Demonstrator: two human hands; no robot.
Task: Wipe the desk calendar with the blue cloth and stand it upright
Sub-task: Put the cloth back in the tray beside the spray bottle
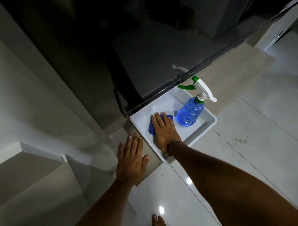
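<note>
Right hand [163, 129] lies flat on the blue cloth [151, 128] inside the white tray [206, 125], beside the spray bottle [189, 112]. I note left hand [131, 158] spread, holding nothing.

No text, label, brand, number or sign can be read. The clear plastic spray bottle of blue liquid [189, 111] with its green-and-white trigger head is seen to carry no label, and nothing printed is shown on the shallow white plastic tray [205, 127].
</note>
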